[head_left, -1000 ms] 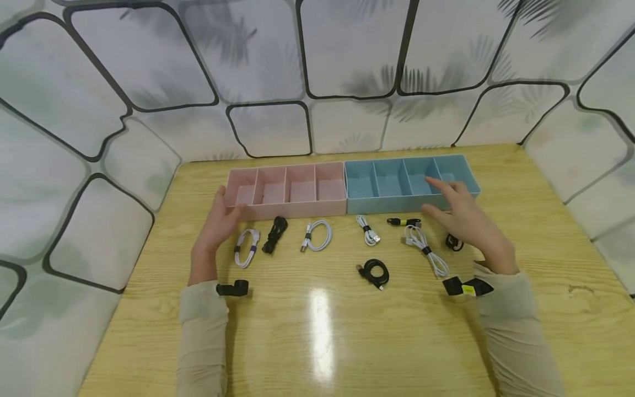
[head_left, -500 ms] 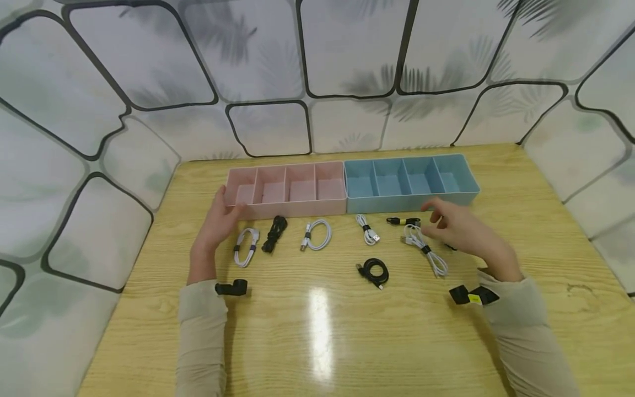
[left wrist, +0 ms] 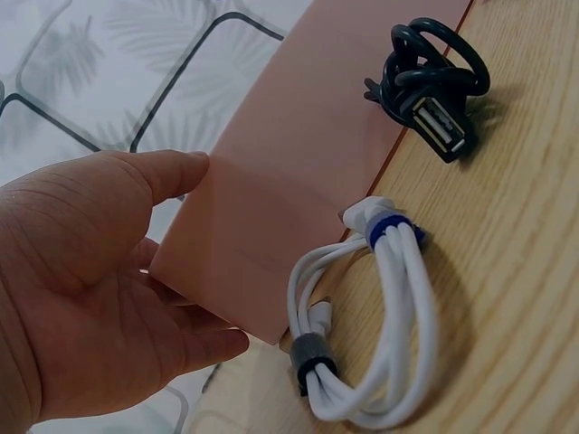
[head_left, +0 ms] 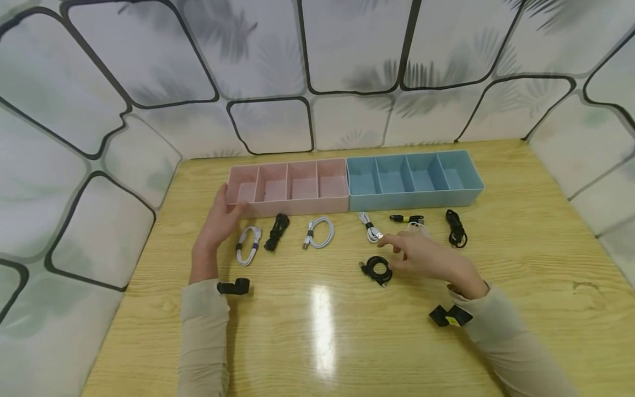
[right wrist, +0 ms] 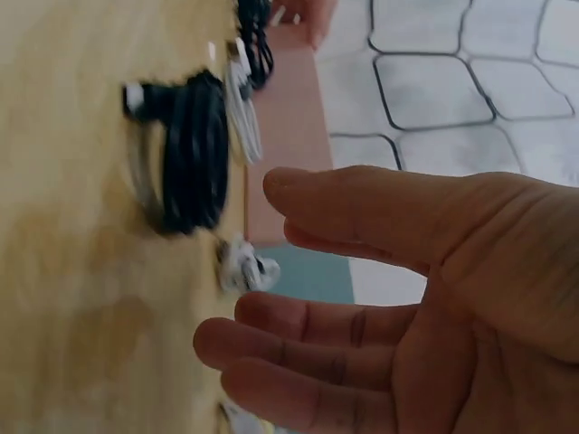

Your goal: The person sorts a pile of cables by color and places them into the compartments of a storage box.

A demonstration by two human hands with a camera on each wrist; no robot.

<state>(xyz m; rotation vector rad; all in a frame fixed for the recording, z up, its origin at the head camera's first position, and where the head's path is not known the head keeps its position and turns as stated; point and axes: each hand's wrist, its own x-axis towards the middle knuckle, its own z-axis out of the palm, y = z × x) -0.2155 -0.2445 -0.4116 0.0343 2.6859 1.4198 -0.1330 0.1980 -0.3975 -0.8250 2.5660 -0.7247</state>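
Observation:
My left hand (head_left: pixel 216 223) holds the left end of a pink four-slot organizer box (head_left: pixel 297 208); in the left wrist view, its thumb (left wrist: pixel 176 172) lies at the upper edge and the fingers reach round the end. My right hand (head_left: pixel 421 253) hovers over the table, thumb and fingers apart with nothing between them. Close to its fingertips are a black coiled cable (head_left: pixel 375 269) and a white bundled cable (head_left: pixel 368 227). Another white cable (head_left: pixel 418 226) is mostly hidden under this hand. The right wrist view shows the black coil (right wrist: pixel 194 154) just beyond the fingers.
A blue divided box (head_left: pixel 416 199) stands end to end with the pink one. In front lie a white cable (head_left: pixel 248 245), a black cable (head_left: pixel 276 231), a white coil (head_left: pixel 319 232), a short black-and-yellow cable (head_left: pixel 405 219) and a black bundle (head_left: pixel 455 228). A patterned wall backs the table.
My right hand has moved from over the blue box down and to the left, toward the black coiled cable, uncovering the black bundle at the right. My left hand has stayed on the pink box.

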